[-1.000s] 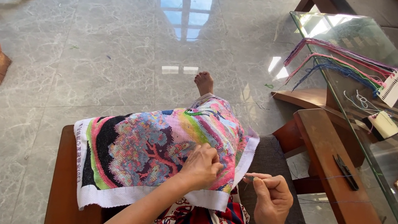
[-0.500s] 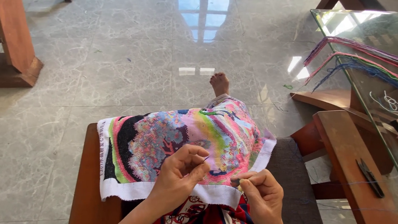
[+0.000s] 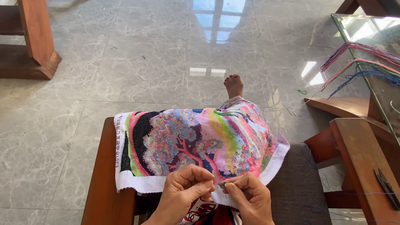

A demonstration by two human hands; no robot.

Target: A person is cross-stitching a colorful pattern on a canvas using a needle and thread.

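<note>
We are pinching the near white edge of the colourful stitched cloth (image 3: 198, 144) with our left hand (image 3: 185, 188) and right hand (image 3: 246, 197), fingers closed tight. The cloth is lying over our lap, beside the glass table (image 3: 392, 105) with threads (image 3: 374, 66).

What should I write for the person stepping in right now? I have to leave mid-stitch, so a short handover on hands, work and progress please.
Left hand: fingers pinched at the near white edge of the embroidery cloth.
Right hand: fingertips pinched right beside the left; whether they hold a needle or thread is too small to tell.
The cloth lies draped over the lap, on a wooden chair.
Loose coloured threads hang over the glass table on the right.
Done: most of the cloth is filled with a colourful tree picture.
Left: the white border is unstitched; the hands are at the near edge.
</note>
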